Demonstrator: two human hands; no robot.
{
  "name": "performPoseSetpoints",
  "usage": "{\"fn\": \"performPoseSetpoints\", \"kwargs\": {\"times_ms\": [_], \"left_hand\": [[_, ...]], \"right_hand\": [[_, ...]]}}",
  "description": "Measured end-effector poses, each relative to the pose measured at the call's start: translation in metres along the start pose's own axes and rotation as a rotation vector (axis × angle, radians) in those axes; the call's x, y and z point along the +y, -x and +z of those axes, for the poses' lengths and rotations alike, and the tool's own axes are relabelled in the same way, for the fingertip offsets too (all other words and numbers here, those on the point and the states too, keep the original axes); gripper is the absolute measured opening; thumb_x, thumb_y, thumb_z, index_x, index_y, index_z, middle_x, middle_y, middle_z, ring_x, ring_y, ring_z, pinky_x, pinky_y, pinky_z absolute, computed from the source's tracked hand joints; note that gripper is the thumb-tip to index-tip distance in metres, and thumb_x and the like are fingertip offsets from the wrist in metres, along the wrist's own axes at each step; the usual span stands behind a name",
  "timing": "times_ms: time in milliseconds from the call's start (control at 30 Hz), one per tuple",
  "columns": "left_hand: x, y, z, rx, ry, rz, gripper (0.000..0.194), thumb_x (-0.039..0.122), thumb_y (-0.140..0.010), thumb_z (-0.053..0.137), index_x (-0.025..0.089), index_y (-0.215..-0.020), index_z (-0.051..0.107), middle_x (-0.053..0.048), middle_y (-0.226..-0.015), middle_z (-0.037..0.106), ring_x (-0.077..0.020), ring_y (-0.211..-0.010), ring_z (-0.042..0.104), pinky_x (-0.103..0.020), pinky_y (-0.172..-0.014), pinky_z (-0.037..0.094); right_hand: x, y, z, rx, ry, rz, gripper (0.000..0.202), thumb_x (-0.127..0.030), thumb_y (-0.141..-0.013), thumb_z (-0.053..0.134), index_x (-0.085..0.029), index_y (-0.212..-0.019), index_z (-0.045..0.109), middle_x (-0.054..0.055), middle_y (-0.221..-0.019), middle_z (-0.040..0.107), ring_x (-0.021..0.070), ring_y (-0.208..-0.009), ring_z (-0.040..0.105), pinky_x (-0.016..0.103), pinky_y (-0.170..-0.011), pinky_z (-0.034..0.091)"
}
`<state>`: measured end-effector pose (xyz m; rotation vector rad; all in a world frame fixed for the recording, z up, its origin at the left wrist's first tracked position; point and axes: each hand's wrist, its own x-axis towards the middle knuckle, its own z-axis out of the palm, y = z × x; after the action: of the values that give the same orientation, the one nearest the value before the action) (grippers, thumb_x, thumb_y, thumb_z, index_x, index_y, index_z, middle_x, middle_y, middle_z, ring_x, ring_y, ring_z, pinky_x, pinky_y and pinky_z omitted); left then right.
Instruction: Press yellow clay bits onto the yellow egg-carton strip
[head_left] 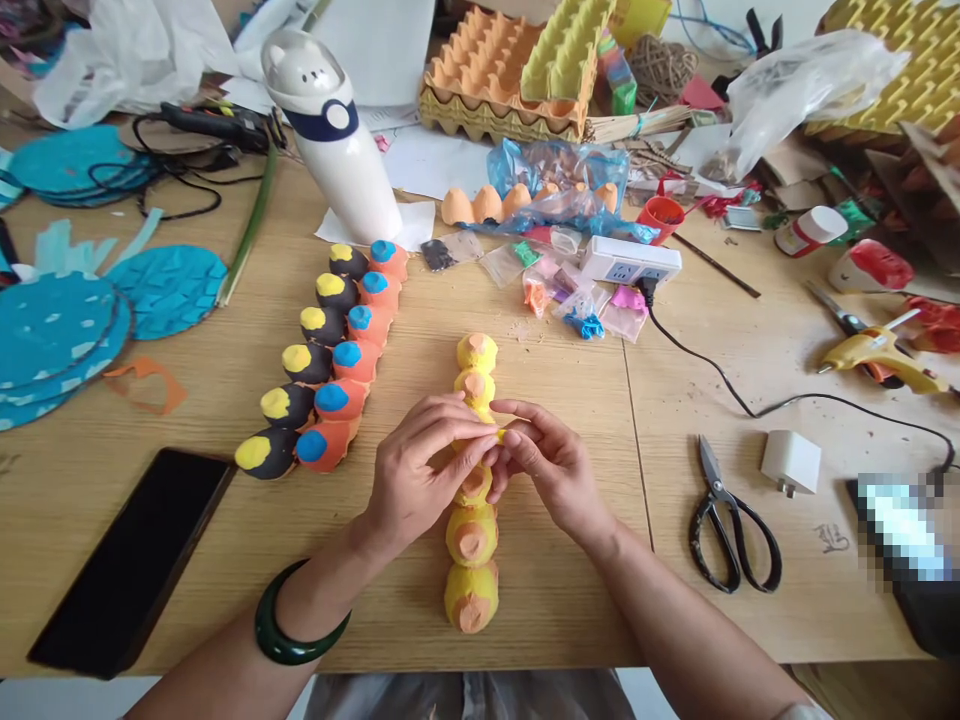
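Over wooden table: left hand and right hand are meeting, both pinching small yellow bit. Yellow cup strip is lying directly beneath, long axis running near to far; neither hand looking nearer, contact unclear.

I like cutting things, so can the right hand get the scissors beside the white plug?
Probably yes: nothing seems to stand between the right hand and the scissors, though that hand is busy with a tiny yellow bit.
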<state>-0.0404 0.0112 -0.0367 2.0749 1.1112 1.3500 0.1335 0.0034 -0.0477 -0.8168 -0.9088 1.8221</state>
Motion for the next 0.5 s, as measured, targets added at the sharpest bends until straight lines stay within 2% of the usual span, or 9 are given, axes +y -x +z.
{"fn": "performPoseSetpoints", "kwargs": {"times_ms": [133, 233, 300, 433, 500], "left_hand": [[0.0005, 0.001, -0.0017, 0.011, -0.008, -0.001, 0.014, 0.007, -0.091, 0.07, 0.019, -0.095, 0.075, -0.002, -0.09, 0.077, -0.016, -0.092, 0.071, -0.036, -0.098, 0.059], [0.0011, 0.0016, -0.0038, -0.006, 0.0, -0.079, 0.023, 0.012, -0.095, 0.068, 0.019, -0.116, 0.074, -0.005, -0.1, 0.077, -0.0164, -0.098, 0.071, -0.031, -0.092, 0.059], [0.001, 0.0012, -0.004, -0.02, -0.008, -0.087, 0.029, 0.015, -0.094, 0.071, 0.019, -0.122, 0.073, -0.007, -0.105, 0.076, -0.017, -0.1, 0.071, -0.03, -0.091, 0.059], [0.0005, -0.0007, -0.0023, -0.02, -0.064, -0.005, 0.016, 0.01, -0.091, 0.073, 0.02, -0.103, 0.077, -0.004, -0.097, 0.076, -0.0163, -0.097, 0.071, -0.029, -0.088, 0.059], [0.0016, -0.0016, -0.0028, 0.002, -0.077, 0.006, 0.016, 0.009, -0.091, 0.073, 0.021, -0.1, 0.076, -0.002, -0.093, 0.076, -0.0156, -0.092, 0.071, -0.029, -0.085, 0.06]], "right_hand": [[0.0008, -0.0009, -0.0002, 0.009, -0.026, -0.002, 0.028, -0.037, -0.092, 0.077, -0.018, -0.111, 0.068, -0.001, -0.078, 0.074, 0.012, -0.058, 0.073, 0.025, -0.059, 0.063], [0.002, -0.0021, -0.0012, 0.029, -0.06, 0.011, 0.023, -0.037, -0.091, 0.077, -0.017, -0.099, 0.068, -0.001, -0.076, 0.075, 0.0112, -0.054, 0.071, 0.025, -0.057, 0.062], [0.0026, -0.003, -0.0019, 0.041, -0.07, 0.027, 0.025, -0.04, -0.092, 0.076, -0.017, -0.097, 0.067, -0.001, -0.074, 0.074, 0.0107, -0.05, 0.068, 0.026, -0.054, 0.062], [0.0026, -0.0039, -0.002, 0.035, -0.064, 0.065, 0.031, -0.047, -0.091, 0.075, -0.017, -0.091, 0.065, -0.001, -0.073, 0.073, 0.0108, -0.049, 0.067, 0.026, -0.052, 0.061], [0.002, -0.0036, -0.0015, 0.032, -0.063, 0.079, 0.033, -0.05, -0.093, 0.071, -0.018, -0.091, 0.064, -0.001, -0.072, 0.071, 0.0118, -0.05, 0.067, 0.027, -0.051, 0.06]]}}
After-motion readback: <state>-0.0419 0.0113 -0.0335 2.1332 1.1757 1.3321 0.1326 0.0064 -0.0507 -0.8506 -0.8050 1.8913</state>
